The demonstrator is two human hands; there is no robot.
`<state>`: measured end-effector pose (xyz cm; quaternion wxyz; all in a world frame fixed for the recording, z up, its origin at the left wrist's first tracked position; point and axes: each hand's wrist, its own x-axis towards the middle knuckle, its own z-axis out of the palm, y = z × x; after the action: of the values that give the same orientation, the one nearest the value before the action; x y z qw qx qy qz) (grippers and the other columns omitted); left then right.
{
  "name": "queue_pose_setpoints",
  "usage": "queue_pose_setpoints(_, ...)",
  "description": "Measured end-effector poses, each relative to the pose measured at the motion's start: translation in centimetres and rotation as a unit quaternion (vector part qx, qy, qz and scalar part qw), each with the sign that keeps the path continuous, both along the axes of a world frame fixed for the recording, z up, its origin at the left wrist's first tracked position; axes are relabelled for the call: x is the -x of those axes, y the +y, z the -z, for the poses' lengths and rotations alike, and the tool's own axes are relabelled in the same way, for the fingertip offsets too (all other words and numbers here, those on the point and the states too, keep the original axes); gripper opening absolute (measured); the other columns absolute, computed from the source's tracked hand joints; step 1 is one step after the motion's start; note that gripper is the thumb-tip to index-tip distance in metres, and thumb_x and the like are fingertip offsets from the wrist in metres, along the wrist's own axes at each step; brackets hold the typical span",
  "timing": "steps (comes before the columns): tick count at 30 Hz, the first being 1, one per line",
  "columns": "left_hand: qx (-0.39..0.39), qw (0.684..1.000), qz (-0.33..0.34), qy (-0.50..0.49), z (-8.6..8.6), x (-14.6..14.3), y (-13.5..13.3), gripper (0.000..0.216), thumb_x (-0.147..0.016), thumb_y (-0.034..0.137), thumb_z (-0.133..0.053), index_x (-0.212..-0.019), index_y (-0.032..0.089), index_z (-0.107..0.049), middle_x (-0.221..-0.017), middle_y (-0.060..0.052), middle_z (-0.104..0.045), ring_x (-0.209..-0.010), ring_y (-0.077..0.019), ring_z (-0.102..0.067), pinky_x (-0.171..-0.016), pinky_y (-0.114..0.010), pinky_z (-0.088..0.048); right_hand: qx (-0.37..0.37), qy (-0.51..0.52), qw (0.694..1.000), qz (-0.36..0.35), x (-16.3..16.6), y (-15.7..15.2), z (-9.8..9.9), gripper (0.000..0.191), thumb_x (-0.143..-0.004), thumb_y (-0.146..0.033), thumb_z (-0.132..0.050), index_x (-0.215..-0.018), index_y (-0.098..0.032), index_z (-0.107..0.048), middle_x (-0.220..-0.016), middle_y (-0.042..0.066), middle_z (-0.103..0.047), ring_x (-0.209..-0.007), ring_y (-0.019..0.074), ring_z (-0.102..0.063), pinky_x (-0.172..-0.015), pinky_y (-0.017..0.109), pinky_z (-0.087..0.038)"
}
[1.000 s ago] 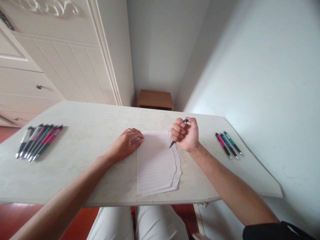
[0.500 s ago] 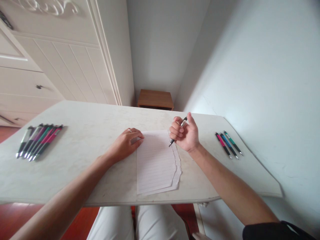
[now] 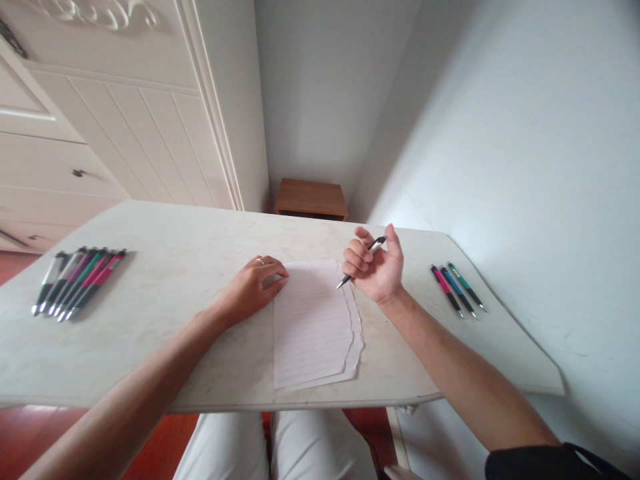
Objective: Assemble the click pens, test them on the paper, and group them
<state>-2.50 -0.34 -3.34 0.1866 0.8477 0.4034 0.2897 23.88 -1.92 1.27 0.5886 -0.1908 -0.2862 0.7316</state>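
Note:
Lined paper sheets (image 3: 313, 327) with torn right edges lie stacked at the middle of the table. My left hand (image 3: 260, 283) rests at their upper left edge, fingers relaxed and stretched out, fingertips touching the paper; a ring is on one finger. Over the upper right of the sheets, my right hand (image 3: 374, 267) is turned palm up with its fingers curled around a pen (image 3: 376, 245). The pen has a silver and black body, and its tip points down left above the paper. My right thumb stands up near the pen's top end.
Several pens (image 3: 80, 283) lie side by side at the table's left. Three more pens, pink (image 3: 447, 291), blue (image 3: 457, 291) and green (image 3: 467, 287), lie at the right, near the wall. Beyond the white table (image 3: 200, 233) stand a brown wooden stand (image 3: 311, 195) and a white cabinet (image 3: 125, 133).
My right hand has shifted slightly right, with the pen tilting flatter and the fingers loosening a little. My left hand and the paper have stayed in place.

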Motion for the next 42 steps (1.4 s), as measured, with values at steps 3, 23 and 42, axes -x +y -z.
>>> queue_pose_setpoints(3, 0.001, 1.000, 0.000, 0.002, 0.0, 0.0, 0.0, 0.022, -0.088, 0.031, -0.052, -0.094, 0.021, -0.070, -0.104, -0.007, -0.069, -0.100, -0.0232, -0.061, -0.093, -0.039, -0.049, -0.001, -0.019, 1.000, 0.025, -0.1, -0.1, 0.0, 0.032, -0.089, -0.048, -0.051, -0.082, -0.022, -0.068, -0.050, -0.007, -0.026, -0.043, 0.0101, -0.019, -0.039, 0.023, -0.018)
queue_pose_setpoints(23, -0.023, 0.999, -0.007, 0.046, 0.3, 0.0, 0.0, 0.029, -0.087, 0.044, -0.060, -0.104, 0.024, -0.073, -0.124, -0.009, -0.066, -0.116, -0.0285, -0.055, -0.104, -0.048, -0.044, 0.030, -0.075, 0.997, 0.001, 0.3, 0.8, 1.3, 0.039, -0.084, -0.055, -0.056, -0.083, -0.019, -0.071, -0.055, -0.002, -0.054, -0.049, 0.0112, -0.047, -0.052, 0.027, -0.041)
queue_pose_setpoints(42, -0.024, 0.999, -0.022, 0.027, 0.2, 0.8, 0.2, 0.027, -0.091, 0.037, -0.054, -0.105, 0.022, -0.072, -0.119, -0.012, -0.065, -0.110, -0.0257, -0.060, -0.099, -0.045, -0.047, 0.019, -0.320, 0.943, 0.089, 1.6, 0.3, 2.9, 0.031, -0.068, -0.039, -0.079, -0.074, -0.018, -0.056, -0.058, -0.003, -0.062, -0.046, 0.0088, -0.053, -0.041, 0.020, -0.044)
